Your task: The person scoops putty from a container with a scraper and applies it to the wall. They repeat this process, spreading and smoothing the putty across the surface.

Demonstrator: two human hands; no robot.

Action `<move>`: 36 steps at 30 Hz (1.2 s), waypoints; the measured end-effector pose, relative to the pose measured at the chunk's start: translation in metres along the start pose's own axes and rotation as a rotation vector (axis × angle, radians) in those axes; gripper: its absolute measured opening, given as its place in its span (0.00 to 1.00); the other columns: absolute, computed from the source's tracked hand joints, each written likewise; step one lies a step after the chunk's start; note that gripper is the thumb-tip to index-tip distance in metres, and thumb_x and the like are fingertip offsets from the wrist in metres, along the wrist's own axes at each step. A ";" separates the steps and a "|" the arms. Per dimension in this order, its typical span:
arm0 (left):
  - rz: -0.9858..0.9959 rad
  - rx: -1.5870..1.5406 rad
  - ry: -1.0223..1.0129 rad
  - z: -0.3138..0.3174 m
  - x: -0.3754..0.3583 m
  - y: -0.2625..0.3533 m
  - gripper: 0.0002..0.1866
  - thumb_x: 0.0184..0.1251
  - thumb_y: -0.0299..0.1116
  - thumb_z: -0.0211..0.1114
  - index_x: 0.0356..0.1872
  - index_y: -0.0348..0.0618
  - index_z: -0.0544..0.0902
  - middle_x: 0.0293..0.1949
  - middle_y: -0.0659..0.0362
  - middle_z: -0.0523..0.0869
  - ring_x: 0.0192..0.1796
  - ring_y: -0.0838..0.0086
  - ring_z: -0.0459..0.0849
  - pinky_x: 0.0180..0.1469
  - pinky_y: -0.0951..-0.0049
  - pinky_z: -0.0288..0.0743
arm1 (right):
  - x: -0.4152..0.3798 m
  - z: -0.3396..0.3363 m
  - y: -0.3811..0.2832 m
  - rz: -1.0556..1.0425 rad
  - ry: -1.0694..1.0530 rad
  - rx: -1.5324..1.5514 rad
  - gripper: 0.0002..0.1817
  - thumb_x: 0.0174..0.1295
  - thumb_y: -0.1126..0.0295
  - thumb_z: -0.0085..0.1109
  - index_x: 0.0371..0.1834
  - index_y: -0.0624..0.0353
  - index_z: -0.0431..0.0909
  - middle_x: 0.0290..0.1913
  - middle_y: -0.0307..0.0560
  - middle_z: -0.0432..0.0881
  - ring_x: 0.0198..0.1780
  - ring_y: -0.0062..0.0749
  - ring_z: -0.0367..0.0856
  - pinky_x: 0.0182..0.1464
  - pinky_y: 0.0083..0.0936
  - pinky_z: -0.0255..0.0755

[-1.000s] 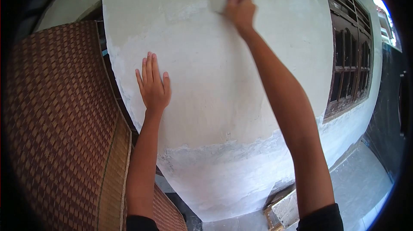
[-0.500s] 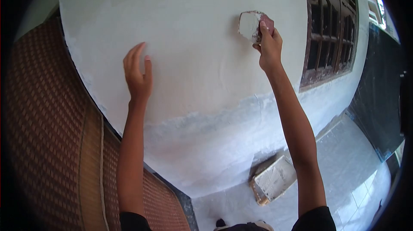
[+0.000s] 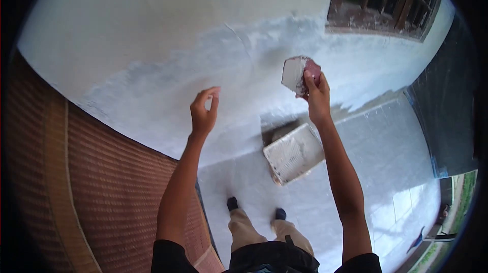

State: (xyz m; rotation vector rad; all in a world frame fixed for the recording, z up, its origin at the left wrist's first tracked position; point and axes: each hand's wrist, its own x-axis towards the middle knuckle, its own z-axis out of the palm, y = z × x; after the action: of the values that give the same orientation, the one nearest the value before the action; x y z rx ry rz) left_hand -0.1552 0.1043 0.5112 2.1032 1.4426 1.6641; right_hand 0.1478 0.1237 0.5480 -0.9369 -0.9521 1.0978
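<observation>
My right hand (image 3: 317, 102) grips a flat, roughly six-sided maroon spreader (image 3: 313, 69), its left half coated in thick white paste. The thumb lies across its face, and the piece is held up in front of the lower wall. To the left, my left hand (image 3: 203, 114) is raised before the wall, fingers curled so that thumb and fingertips meet in a loop with nothing visible in it. Below the right hand, a pale rectangular tray (image 3: 294, 155) smeared with white sits on the floor, part of its right edge behind my right forearm.
The wall (image 3: 168, 13) is cream above and patchy bluish white below. A wooden-framed window (image 3: 376, 30) is at upper right, a dark panel (image 3: 447, 100) at far right. Woven brown matting (image 3: 117, 171) runs along the left. My feet are on the grey floor (image 3: 216, 179).
The view has tilted down, bringing the tray, floor and my feet further in. My left hand has come nearer the right one and its fingers have closed. The right hand keeps its hold.
</observation>
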 end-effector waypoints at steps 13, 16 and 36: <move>-0.725 -0.236 -0.243 0.186 -0.296 -0.090 0.12 0.73 0.28 0.56 0.53 0.39 0.81 0.49 0.52 0.86 0.51 0.67 0.86 0.52 0.68 0.78 | -0.062 -0.205 0.243 0.335 0.119 -0.443 0.16 0.73 0.61 0.54 0.55 0.61 0.74 0.46 0.41 0.81 0.42 0.21 0.81 0.31 0.23 0.81; -0.833 -0.229 -0.286 0.209 -0.339 -0.105 0.14 0.73 0.28 0.55 0.56 0.39 0.79 0.50 0.51 0.86 0.51 0.67 0.85 0.53 0.67 0.78 | -0.066 -0.240 0.306 0.249 0.095 -0.691 0.15 0.73 0.61 0.53 0.54 0.60 0.74 0.45 0.41 0.81 0.43 0.21 0.80 0.33 0.21 0.80; -1.089 -0.464 -0.271 0.322 -0.492 -0.168 0.26 0.75 0.27 0.52 0.73 0.41 0.63 0.59 0.47 0.77 0.52 0.68 0.84 0.50 0.71 0.80 | -0.019 -0.249 0.474 -0.419 -0.396 -1.480 0.08 0.65 0.72 0.54 0.44 0.50 0.80 0.37 0.46 0.84 0.39 0.49 0.81 0.40 0.42 0.77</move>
State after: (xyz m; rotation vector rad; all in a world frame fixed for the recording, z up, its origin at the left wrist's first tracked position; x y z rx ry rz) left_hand 0.0229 -0.0056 -0.0635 0.9157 1.4721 1.0482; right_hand 0.2458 0.1644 0.0226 -1.5558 -2.2607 0.0312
